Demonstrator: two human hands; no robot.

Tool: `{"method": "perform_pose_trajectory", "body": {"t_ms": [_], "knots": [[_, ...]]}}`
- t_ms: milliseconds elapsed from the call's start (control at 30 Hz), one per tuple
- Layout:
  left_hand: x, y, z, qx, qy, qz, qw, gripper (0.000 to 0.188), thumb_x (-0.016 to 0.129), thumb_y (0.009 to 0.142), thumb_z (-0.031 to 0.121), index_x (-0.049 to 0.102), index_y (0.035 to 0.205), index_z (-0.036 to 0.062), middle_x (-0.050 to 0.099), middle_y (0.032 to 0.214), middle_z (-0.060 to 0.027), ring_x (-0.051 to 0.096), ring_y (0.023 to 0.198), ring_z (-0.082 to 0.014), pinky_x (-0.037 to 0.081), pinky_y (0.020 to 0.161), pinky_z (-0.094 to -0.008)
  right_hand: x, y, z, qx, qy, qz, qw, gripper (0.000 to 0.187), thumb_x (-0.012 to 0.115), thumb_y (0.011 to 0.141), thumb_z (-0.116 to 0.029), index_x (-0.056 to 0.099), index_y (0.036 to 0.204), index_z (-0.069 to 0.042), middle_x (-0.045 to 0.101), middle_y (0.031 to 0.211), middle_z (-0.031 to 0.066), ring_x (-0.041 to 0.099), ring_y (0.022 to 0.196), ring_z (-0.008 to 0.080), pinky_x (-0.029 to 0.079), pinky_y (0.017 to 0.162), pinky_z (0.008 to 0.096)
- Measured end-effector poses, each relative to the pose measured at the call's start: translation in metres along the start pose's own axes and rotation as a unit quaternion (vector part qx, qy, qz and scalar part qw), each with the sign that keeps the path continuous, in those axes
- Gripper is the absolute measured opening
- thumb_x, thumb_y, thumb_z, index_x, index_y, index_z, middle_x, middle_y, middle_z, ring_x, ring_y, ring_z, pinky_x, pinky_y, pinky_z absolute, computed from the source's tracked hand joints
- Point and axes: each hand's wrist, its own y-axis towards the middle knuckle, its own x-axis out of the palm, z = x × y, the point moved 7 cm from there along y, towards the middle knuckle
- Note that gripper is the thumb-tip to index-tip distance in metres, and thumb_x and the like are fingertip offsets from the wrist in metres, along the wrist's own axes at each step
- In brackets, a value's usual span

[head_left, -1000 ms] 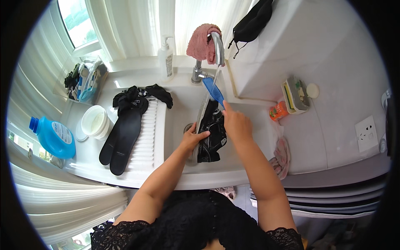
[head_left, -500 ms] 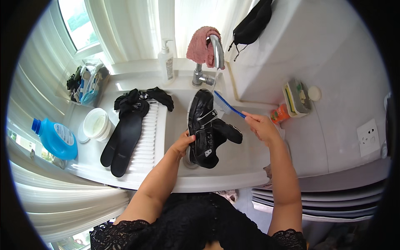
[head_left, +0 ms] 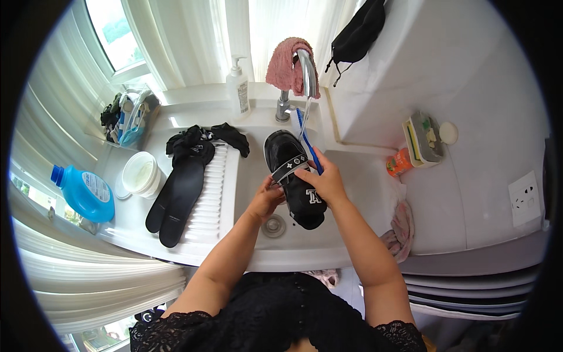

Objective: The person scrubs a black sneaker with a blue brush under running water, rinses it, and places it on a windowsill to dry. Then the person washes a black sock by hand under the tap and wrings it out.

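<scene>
A black shoe [head_left: 280, 149] with a pale patterned strap is held over the sink basin [head_left: 363, 223], its toe pointing toward the tap [head_left: 308, 76]. Fingers of my left hand [head_left: 267, 199] grip the shoe's left side. My right hand [head_left: 328, 180] is closed around the handle of a blue brush [head_left: 309, 139], and its thumb also presses on the shoe near the strap. The brush stands up past the shoe's right side, its head close to the tap. Water [head_left: 305, 114] runs from the spout down beside the toe.
Two black insoles [head_left: 180, 196] and black cloth [head_left: 190, 141] lie on the ridged washboard [head_left: 212, 193] at left. Beyond are a white tub [head_left: 141, 176], a blue detergent bottle [head_left: 88, 196] and a pump bottle [head_left: 238, 91]. A pink cloth [head_left: 287, 64] drapes the tap; another cloth [head_left: 400, 229] hangs at right.
The shoe has turned, showing its heel and strap more. My right hand has moved left onto the shoe, and the brush has swung more upright. The drain now shows below my left hand.
</scene>
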Motion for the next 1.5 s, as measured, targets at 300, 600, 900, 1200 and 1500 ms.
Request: {"method": "perform_pose_trajectory", "body": {"t_ms": [300,600,900,1200,1500], "knots": [[-0.003,0.011,0.002,-0.003,0.058,0.115,0.992,0.054,0.068,0.079,0.016,0.047,0.127,0.0028,0.06,0.118,-0.0147,0.062,0.105,-0.027,0.051,0.092,-0.0391,0.01,-0.001,0.01,-0.025,-0.227,0.045,0.973,0.059,0.065,0.087,-0.031,0.047,0.137,-0.006,0.068,0.104,0.0186,0.064,0.099,0.0178,0.047,0.085,0.0291],[-0.002,0.033,-0.007,-0.094,0.001,0.195,0.976,0.044,0.063,0.066,-0.003,0.052,0.109,-0.003,0.064,0.089,-0.016,0.067,0.075,-0.0305,0.058,0.073,-0.0395,-0.025,-0.057,-0.013,-0.189,-0.399,0.023,0.897,0.035,0.057,0.092,-0.022,0.06,0.127,-0.021,0.06,0.07,0.0108,0.061,0.058,0.0279,0.049,0.055,0.0378],[-0.009,0.053,-0.009,-0.1,0.004,0.258,0.961,0.039,0.062,0.066,-0.004,0.052,0.104,-0.006,0.063,0.089,-0.0179,0.066,0.071,-0.0299,0.059,0.066,-0.04,-0.02,-0.079,-0.003,-0.168,-0.516,0.063,0.838,0.036,0.058,0.09,-0.025,0.059,0.126,-0.026,0.056,0.065,0.0102,0.059,0.052,0.0328,0.049,0.049,0.0424],[-0.026,0.046,0.007,-0.088,0.057,0.27,0.957,0.043,0.063,0.067,-0.003,0.05,0.109,-0.0077,0.063,0.091,-0.0191,0.068,0.075,-0.0284,0.059,0.068,-0.038,-0.034,-0.085,-0.007,-0.093,-0.461,-0.005,0.882,0.036,0.057,0.09,-0.021,0.058,0.126,-0.025,0.06,0.065,0.0119,0.06,0.059,0.0342,0.048,0.054,0.045],[-0.011,0.051,0.012,-0.012,0.093,0.206,0.974,0.037,0.063,0.07,-0.005,0.057,0.106,0.0002,0.066,0.093,-0.0134,0.068,0.081,-0.0261,0.057,0.077,-0.0355,-0.037,-0.077,-0.007,-0.126,-0.434,-0.039,0.891,0.038,0.058,0.089,-0.021,0.058,0.127,-0.023,0.062,0.068,0.0146,0.061,0.062,0.0342,0.048,0.057,0.0461]]}}
